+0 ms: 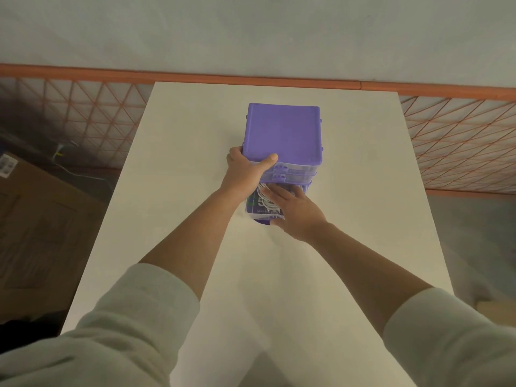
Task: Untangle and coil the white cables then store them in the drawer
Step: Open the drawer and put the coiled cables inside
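A purple drawer unit [282, 129] with clear drawers stands on the white table [178, 152]. Its lowest drawer [255, 212] is pulled out toward me. White cables [264, 197] lie bunched inside it. My left hand [245, 170] grips the unit's front left corner, thumb on the purple top. My right hand [297, 210] lies flat over the open drawer, straight fingers pressing on the cables and thumb at the drawer's front edge. Most of the drawer is hidden under this hand.
An orange lattice fence [458, 141] runs behind the table and along both sides. A brown cardboard box [36, 219] sits on the floor to the left, with a thin cable [75, 174] beside it. The wall rises behind.
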`<state>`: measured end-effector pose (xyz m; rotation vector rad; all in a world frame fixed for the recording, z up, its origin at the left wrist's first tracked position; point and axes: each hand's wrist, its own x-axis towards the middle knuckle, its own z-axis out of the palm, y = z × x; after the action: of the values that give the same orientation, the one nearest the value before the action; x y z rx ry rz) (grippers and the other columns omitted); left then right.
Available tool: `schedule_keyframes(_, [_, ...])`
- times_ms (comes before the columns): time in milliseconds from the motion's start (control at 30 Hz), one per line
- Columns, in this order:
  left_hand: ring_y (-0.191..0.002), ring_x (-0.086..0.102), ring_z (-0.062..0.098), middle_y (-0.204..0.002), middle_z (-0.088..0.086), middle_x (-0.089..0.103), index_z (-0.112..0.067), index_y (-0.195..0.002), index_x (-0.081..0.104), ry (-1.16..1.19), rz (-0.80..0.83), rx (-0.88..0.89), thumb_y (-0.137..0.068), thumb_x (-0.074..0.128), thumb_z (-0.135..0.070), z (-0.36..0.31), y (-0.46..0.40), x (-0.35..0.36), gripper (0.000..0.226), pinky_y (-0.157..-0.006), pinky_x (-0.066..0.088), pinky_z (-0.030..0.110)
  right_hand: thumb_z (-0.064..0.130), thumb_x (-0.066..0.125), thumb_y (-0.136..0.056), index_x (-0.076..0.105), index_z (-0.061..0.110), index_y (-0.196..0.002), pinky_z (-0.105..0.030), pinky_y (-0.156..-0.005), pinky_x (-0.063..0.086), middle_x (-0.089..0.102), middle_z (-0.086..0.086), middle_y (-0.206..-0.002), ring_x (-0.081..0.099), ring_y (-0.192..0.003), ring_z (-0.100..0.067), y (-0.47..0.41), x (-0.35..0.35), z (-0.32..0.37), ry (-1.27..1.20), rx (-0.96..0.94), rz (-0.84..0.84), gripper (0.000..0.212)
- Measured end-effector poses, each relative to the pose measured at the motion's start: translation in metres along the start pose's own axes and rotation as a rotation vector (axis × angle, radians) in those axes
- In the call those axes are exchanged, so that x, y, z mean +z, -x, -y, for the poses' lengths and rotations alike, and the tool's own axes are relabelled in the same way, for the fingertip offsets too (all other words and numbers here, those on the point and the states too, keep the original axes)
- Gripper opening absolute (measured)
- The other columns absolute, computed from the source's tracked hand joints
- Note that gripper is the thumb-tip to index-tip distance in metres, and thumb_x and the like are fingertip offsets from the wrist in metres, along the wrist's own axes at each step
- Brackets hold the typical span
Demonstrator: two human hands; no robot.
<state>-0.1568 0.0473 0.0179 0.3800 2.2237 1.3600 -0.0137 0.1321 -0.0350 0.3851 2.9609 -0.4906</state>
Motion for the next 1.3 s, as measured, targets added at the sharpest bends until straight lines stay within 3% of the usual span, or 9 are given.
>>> schedule_keyframes(167, [-0.097, 0.059, 0.015, -0.124, 0.002, 0.044, -0.015, -0.129, 0.037, -0.024, 0.008, 0.001, -0.077, 0.075, -0.052, -0.003, 0.002, -0.001, 0.074, -0.089, 0.055, 0.04, 0.035, 0.08, -0.075, 0.049, 0.024, -0.143, -0.044, -0.102, 0.046, 0.055, -0.003, -0.137, 0.048, -0.125, -0.032, 0.015, 0.012, 0.006, 0.102, -0.01, -0.267, 0.075])
schedule_keyframes(333, [-0.103, 0.06, 0.012, -0.13, 0.0, 0.044, -0.018, -0.134, 0.037, -0.005, 0.058, 0.034, -0.064, 0.072, -0.069, 0.002, 0.004, -0.004, 0.094, -0.09, 0.056, 0.04, 0.045, 0.075, -0.077, 0.054, 0.018, -0.13, -0.04, -0.098, 0.042, 0.053, -0.006, -0.129, 0.044, -0.114, -0.027, 0.041, 0.02, 0.009, -0.018, 0.135, -0.5, 0.062])
schedule_keyframes(400, [-0.11, 0.059, 0.007, -0.135, 0.0, 0.046, -0.019, -0.14, 0.033, 0.055, 0.098, 0.036, -0.057, 0.076, -0.071, 0.011, 0.004, -0.007, 0.106, -0.09, 0.056, 0.03, 0.047, 0.08, -0.071, 0.051, 0.011, -0.128, -0.038, -0.101, 0.039, 0.049, -0.008, -0.13, 0.041, -0.117, -0.026, 0.046, 0.022, 0.005, -0.185, 0.273, -0.538, 0.074])
schedule_keyframes(567, [-0.134, 0.038, 0.007, -0.15, -0.008, 0.034, -0.02, -0.154, 0.01, -0.06, 0.293, 0.065, -0.054, 0.095, -0.037, 0.035, 0.012, -0.019, 0.132, -0.103, 0.042, 0.024, 0.042, 0.092, -0.058, 0.013, 0.018, -0.154, -0.039, -0.112, 0.033, 0.027, 0.0, -0.15, 0.028, -0.139, -0.019, 0.043, 0.007, -0.017, -0.668, 0.447, -0.228, 0.126])
schedule_keyframes(700, [-0.124, 0.031, -0.005, -0.133, -0.024, 0.03, -0.022, -0.152, 0.008, -0.118, 0.453, 0.09, -0.057, 0.093, -0.004, 0.05, 0.019, -0.02, 0.129, -0.076, 0.033, -0.008, 0.034, 0.093, -0.06, 0.018, 0.044, -0.147, -0.03, -0.097, 0.037, 0.038, 0.022, -0.138, 0.035, -0.128, -0.005, 0.029, -0.011, -0.023, -0.817, 0.356, -0.165, 0.115])
schedule_keyframes(867, [-0.128, 0.032, -0.005, -0.134, -0.033, 0.03, -0.026, -0.154, 0.007, -0.102, 0.458, 0.088, -0.06, 0.091, -0.004, 0.064, 0.017, -0.017, 0.128, -0.085, 0.038, -0.001, 0.026, 0.091, -0.065, 0.028, 0.037, -0.145, 0.0, -0.071, 0.041, 0.053, 0.014, -0.134, 0.05, -0.119, -0.004, 0.025, -0.012, -0.021, -0.902, 0.341, -0.187, 0.103])
schedule_keyframes(967, [-0.126, 0.033, -0.004, -0.133, -0.029, 0.032, -0.023, -0.153, 0.013, -0.105, 0.411, 0.092, -0.063, 0.09, -0.005, 0.064, 0.02, -0.015, 0.12, -0.089, 0.04, 0.006, 0.033, 0.091, -0.063, 0.031, 0.04, -0.144, -0.008, -0.075, 0.043, 0.054, 0.014, -0.134, 0.051, -0.118, -0.007, 0.023, -0.011, -0.022, -0.88, 0.372, -0.207, 0.101])
schedule_keyframes(1100, [-0.12, 0.035, -0.002, -0.127, -0.027, 0.033, -0.019, -0.149, 0.021, -0.101, 0.363, 0.114, -0.067, 0.088, -0.006, 0.062, 0.021, -0.014, 0.107, -0.067, 0.041, -0.004, 0.041, 0.092, -0.057, 0.037, 0.038, -0.142, -0.035, -0.095, 0.049, 0.05, 0.014, -0.139, 0.048, -0.127, -0.011, 0.021, -0.006, -0.027, -0.896, 0.455, -0.221, 0.101])
schedule_keyframes(1300, [-0.114, 0.041, 0.002, -0.129, -0.013, 0.039, -0.011, -0.144, 0.026, -0.144, 0.285, 0.114, -0.069, 0.087, -0.01, 0.06, 0.02, -0.009, 0.097, -0.063, 0.04, -0.003, 0.033, 0.091, -0.064, 0.04, 0.021, -0.139, -0.026, -0.091, 0.043, 0.047, 0.007, -0.139, 0.045, -0.126, -0.011, 0.016, -0.008, -0.028, -0.873, 0.537, -0.261, 0.092])
